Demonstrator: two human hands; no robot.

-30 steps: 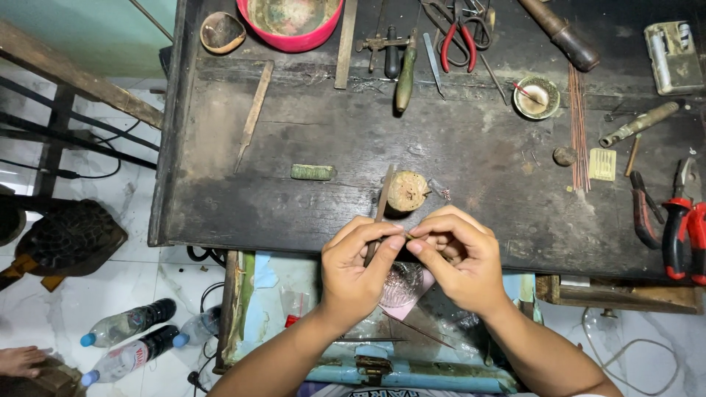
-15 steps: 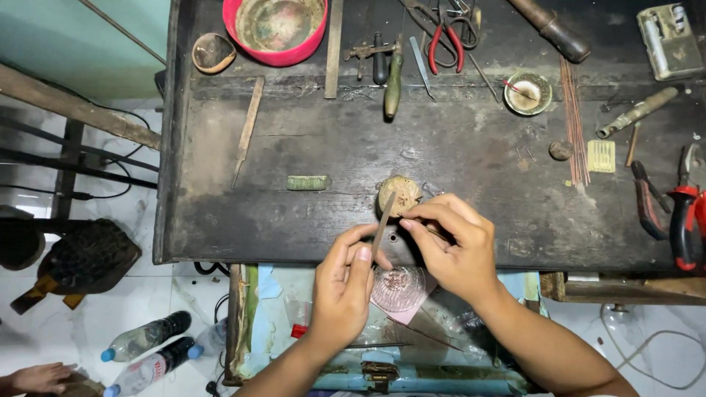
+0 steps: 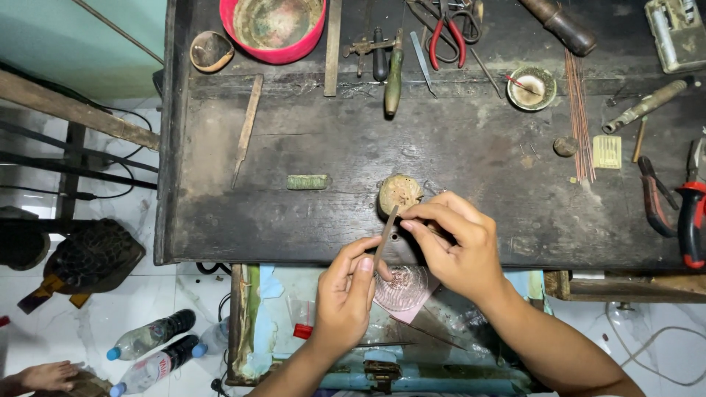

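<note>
Thin flat brownish metal strip, narrow & straight, stands nearly upright w/ a slight tilt, top end near the round greenish-brown wooden stub at the bench's front edge. Left hand grips the strip's lower part, thumb & forefinger pinched on it, other fingers curled. Right hand sits just right of the strip, fingertips pinched narrow on sth small at the strip's upper half; can't tell what, too small. Both hands hover over the front edge of the dark worn wooden workbench, above an open drawer w/ a pinkish clear plastic bag.

On bench, well apart from the hands: small green rectangular block to the left, red round plastic bowl at the far edge, red-handled pliers, small round metal dish, bundle of thin reddish wire rods, red-and-black handled cutters at right edge. Floor at left: two clear plastic bottles w/ blue caps & another person's foot in the corner.
</note>
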